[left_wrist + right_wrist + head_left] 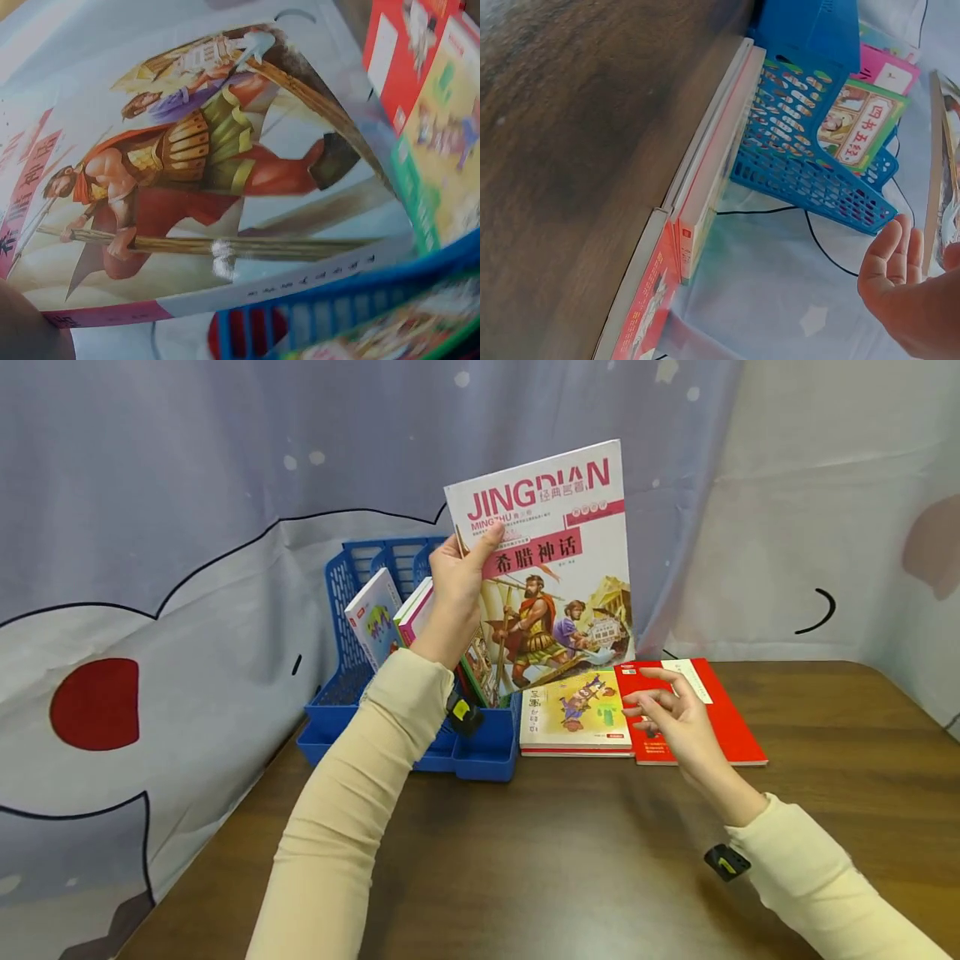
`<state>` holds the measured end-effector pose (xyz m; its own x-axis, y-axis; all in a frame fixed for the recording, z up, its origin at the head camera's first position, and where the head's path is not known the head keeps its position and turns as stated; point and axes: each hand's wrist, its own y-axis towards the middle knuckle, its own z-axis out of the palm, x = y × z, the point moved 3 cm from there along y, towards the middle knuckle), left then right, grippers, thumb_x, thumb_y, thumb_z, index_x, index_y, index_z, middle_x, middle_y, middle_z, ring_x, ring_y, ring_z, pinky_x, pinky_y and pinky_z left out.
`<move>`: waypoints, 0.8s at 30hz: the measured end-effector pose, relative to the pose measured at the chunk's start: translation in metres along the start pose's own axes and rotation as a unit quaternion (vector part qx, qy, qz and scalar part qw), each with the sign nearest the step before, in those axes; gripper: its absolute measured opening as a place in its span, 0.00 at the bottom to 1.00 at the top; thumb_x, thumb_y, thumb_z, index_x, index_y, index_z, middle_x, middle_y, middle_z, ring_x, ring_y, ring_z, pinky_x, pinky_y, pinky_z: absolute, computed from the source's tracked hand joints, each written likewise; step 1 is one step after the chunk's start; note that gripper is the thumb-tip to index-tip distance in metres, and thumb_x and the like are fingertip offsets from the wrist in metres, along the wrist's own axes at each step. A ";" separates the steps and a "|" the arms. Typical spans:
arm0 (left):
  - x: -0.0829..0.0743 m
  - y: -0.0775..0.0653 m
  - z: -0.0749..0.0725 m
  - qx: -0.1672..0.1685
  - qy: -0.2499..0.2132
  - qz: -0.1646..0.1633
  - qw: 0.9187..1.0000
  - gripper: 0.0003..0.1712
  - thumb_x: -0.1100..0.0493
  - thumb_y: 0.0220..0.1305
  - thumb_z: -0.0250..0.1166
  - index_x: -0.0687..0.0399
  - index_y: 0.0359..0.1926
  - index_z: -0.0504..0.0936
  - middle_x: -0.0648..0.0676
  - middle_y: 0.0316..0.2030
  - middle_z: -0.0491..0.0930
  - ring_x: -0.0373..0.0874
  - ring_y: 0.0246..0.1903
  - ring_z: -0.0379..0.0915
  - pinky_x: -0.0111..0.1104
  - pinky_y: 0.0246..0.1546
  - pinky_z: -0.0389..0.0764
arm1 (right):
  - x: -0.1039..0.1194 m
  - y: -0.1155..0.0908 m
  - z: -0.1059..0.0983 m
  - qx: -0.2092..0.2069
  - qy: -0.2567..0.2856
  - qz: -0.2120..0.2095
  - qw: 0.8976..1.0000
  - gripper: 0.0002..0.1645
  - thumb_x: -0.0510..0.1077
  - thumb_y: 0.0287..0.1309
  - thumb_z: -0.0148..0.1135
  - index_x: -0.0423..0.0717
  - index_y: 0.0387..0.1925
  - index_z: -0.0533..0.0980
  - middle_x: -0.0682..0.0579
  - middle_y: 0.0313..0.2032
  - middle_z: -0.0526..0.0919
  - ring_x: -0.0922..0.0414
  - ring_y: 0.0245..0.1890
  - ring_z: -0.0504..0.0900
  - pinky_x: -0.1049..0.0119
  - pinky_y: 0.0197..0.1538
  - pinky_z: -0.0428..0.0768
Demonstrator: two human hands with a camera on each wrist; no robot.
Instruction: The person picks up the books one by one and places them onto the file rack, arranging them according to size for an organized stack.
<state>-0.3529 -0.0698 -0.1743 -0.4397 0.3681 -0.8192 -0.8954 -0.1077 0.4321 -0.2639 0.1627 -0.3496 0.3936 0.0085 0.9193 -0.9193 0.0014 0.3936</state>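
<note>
My left hand (457, 593) grips a white-covered storybook (555, 577) by its left edge, thumb on the front cover. The book is held up above the blue file rack (487, 756), its cover showing a man in a red cape; the left wrist view shows this cover (180, 150) close up. My right hand (678, 722) holds nothing, its fingers loosely bent in front of a red book (723, 722). In the right wrist view the right hand (900, 285) has its fingers pointing up, near the held book's edge.
Several books stand in the rack, among them a white one (375, 614) leaning and a green-edged one (862, 127). Right of the rack, a cream book (543, 739) lies on a stack beside the red book. The wooden table (570, 860) meets a patterned curtain (225, 468) behind.
</note>
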 end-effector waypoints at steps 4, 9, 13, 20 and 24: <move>-0.026 0.018 -0.002 -0.017 0.007 0.025 1.000 0.09 0.64 0.57 0.67 0.63 0.40 0.82 0.49 0.23 0.85 0.37 0.22 0.81 0.28 0.28 0.81 | 0.000 -0.003 0.003 0.009 -0.024 -0.004 1.000 0.17 0.40 0.66 0.53 0.60 0.53 0.66 0.66 0.34 0.83 0.67 0.31 0.82 0.75 0.33 0.78; -0.064 0.039 -0.006 -0.047 0.034 0.055 0.997 0.11 0.61 0.56 0.69 0.61 0.39 0.83 0.56 0.33 0.87 0.40 0.25 0.82 0.29 0.32 0.81 | 0.001 -0.002 0.002 0.022 -0.043 -0.008 0.999 0.16 0.40 0.67 0.52 0.58 0.53 0.66 0.66 0.34 0.83 0.67 0.32 0.82 0.75 0.36 0.80; -0.091 0.050 -0.012 -0.073 0.045 0.083 0.993 0.09 0.60 0.56 0.69 0.60 0.37 0.82 0.55 0.33 0.87 0.41 0.28 0.83 0.29 0.34 0.81 | 0.000 0.003 -0.005 0.043 -0.084 0.003 0.996 0.17 0.40 0.67 0.51 0.49 0.56 0.65 0.69 0.33 0.82 0.70 0.34 0.82 0.74 0.37 0.81; -0.123 0.061 -0.026 -0.112 0.036 0.123 0.985 0.07 0.62 0.57 0.68 0.61 0.36 0.82 0.55 0.32 0.86 0.43 0.31 0.83 0.28 0.36 0.80 | -0.010 0.022 -0.037 0.079 -0.179 0.054 0.979 0.25 0.43 0.69 0.48 0.33 0.61 0.59 0.71 0.31 0.77 0.69 0.30 0.78 0.70 0.31 0.80; -0.137 0.066 -0.038 -0.145 0.004 0.137 0.980 0.07 0.65 0.55 0.68 0.63 0.36 0.82 0.56 0.32 0.86 0.43 0.31 0.83 0.28 0.36 0.81 | -0.014 0.035 -0.062 0.082 -0.238 0.061 0.966 0.22 0.42 0.70 0.46 0.33 0.60 0.62 0.60 0.34 0.79 0.70 0.29 0.77 0.70 0.31 0.79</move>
<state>-0.3543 -0.1625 -0.0480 -0.6661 0.2816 -0.6907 -0.7254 -0.4601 0.5120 -0.3018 0.2246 -0.3497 0.2743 -0.4615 0.8437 -0.9616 -0.1294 0.2419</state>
